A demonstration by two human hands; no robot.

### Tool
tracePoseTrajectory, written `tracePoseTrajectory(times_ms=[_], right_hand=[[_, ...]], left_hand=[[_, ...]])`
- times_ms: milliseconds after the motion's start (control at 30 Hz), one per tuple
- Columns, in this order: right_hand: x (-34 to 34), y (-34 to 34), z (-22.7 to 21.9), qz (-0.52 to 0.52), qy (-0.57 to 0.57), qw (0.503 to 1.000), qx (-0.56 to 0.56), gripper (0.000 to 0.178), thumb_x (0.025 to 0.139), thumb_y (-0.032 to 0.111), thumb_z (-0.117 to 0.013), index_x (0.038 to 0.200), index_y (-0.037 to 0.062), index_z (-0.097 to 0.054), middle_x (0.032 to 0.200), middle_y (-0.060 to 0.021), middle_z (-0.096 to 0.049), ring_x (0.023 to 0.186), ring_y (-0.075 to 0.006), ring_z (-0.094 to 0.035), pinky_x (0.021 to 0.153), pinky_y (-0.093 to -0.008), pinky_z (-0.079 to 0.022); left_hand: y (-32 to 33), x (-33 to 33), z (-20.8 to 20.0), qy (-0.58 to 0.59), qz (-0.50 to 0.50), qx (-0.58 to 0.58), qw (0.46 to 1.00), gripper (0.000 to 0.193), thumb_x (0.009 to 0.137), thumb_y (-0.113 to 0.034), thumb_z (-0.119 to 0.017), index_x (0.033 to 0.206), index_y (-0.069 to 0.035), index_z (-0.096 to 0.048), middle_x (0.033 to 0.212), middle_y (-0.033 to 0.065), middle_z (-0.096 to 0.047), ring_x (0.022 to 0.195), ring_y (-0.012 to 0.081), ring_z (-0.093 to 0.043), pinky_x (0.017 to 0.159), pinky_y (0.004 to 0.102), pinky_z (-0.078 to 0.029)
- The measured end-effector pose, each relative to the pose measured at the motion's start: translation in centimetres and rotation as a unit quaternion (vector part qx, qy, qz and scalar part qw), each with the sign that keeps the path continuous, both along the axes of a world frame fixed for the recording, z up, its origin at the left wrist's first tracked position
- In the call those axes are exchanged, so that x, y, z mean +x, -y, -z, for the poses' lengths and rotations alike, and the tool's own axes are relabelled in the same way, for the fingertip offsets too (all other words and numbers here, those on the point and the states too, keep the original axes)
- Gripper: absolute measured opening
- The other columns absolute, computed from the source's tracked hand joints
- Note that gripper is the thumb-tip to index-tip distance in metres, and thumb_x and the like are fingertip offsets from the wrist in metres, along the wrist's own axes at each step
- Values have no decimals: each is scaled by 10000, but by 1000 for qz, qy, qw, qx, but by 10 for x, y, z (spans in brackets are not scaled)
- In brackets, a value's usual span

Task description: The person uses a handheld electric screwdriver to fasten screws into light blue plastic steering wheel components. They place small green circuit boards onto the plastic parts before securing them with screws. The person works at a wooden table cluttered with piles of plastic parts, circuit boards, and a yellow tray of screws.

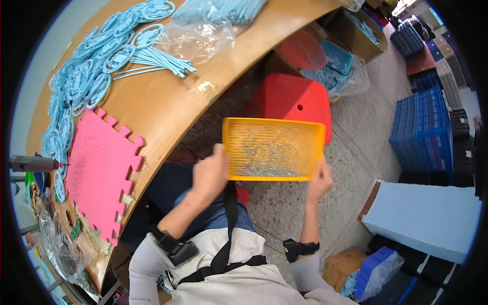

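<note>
A shallow yellow tray (226, 133) with a ribbed bottom is held up off the table, in front of my body. Many small silvery metal pieces (264, 165) lie in it, thickest along its near edge; they look like pins or screws, too small to tell. My left hand (211, 172) grips the tray's left side near the lower corner. On the right side, my right hand (320, 179) is closed round the lower corner. Both hands are slightly blurred, and the fingers under the tray are hidden.
On the wooden table (168, 109) lie light-blue plastic rings (81, 76), thin sticks (160, 61), a clear bag (198, 40) and a pink foam mat (101, 173) beside an electric screwdriver (35, 163). A red stool (290, 96) stands beyond the tray. Blue crates (422, 132) are stacked right.
</note>
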State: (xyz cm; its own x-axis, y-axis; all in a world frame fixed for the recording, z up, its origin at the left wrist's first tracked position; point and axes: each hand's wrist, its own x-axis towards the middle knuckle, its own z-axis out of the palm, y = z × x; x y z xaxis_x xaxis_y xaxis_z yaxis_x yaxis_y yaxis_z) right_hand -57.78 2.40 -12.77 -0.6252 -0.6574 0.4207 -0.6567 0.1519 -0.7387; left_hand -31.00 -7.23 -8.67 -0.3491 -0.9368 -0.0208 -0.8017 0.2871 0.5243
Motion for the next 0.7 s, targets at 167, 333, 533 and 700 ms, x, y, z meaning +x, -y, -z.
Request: tracePoseTrajectory(times_ms=[167, 333, 533, 700], right_hand=[[20, 15, 20, -32, 65, 997, 17, 239, 933, 77, -527, 1112, -46, -626, 891, -125, -681, 775, -164, -626, 699, -301, -484], [-23, -24, 23, 37, 117, 992, 44, 246, 935, 100, -522, 1102, -42, -633, 974, -158, -692, 866, -180, -657, 751, -299, -495], [7, 16, 29, -67, 120, 980, 144, 251, 904, 124, -561, 1094, -21, -637, 990, -179, -683, 879, -206, -676, 757, -302, -497], [-7, 23, 12, -86, 130, 968, 196, 240, 888, 133, -569, 1077, 9, -651, 978, -190, -672, 850, -270, -682, 714, -335, -503]], left_hand=[[6, 24, 7, 4, -13, 25, 1000, 129, 901, -142, -486, 905, -15, -460, 620, 227, -609, 594, 392, -629, 524, 499, -502], [-4, -34, -9, 6, 61, 22, 998, 162, 895, -164, -527, 867, -22, -456, 602, 231, -583, 579, 409, -602, 530, 514, -481], [2, 24, 0, -14, -10, 70, 997, 154, 858, -140, -535, 837, 8, -498, 643, 242, -605, 604, 412, -611, 559, 495, -499], [9, 22, 5, -39, -14, 95, 995, 181, 837, -146, -561, 827, 34, -545, 693, 245, -623, 652, 399, -626, 604, 477, -512]])
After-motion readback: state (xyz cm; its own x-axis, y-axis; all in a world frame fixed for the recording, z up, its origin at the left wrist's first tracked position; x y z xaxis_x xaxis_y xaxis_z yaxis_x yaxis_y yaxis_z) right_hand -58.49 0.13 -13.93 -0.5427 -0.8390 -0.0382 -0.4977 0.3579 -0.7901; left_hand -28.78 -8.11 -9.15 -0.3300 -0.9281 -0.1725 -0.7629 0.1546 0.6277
